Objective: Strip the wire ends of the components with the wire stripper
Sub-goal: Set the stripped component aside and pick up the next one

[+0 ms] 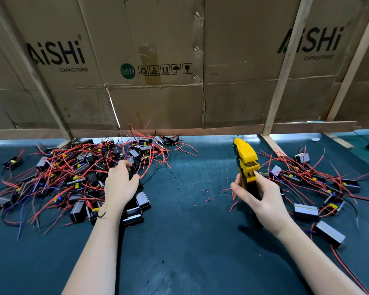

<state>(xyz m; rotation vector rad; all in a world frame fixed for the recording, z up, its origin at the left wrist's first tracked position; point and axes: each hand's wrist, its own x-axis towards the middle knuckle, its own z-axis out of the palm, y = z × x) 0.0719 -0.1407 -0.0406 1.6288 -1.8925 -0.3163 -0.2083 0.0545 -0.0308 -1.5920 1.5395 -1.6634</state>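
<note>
The right hand (256, 196) grips the black handles of a yellow-and-black plastic wire stripper (246, 162), its fingers curled round the grip and the thumb lying along the near side, so the tool stands nearly upright above the dark teal table mat (179, 241) with its yellow head pointing away from the person. The left hand (120, 184) reaches into the large heap of small black box-shaped components with red and black wires (73, 173) on the left of the mat; its fingers are bent down among the wires and boxes, but whether they pinch any one piece I cannot tell. A smaller, looser group of the same wired components (313, 188) lies on the right, just beside the stripper hand. Tiny red and black bits of cut insulation (205, 193) are scattered on the mat between the two hands. Flattened brown cardboard sheets printed "AiSHi CAPACITORS" (158, 60) and pale wooden battens (283, 69) stand behind the table.
</note>
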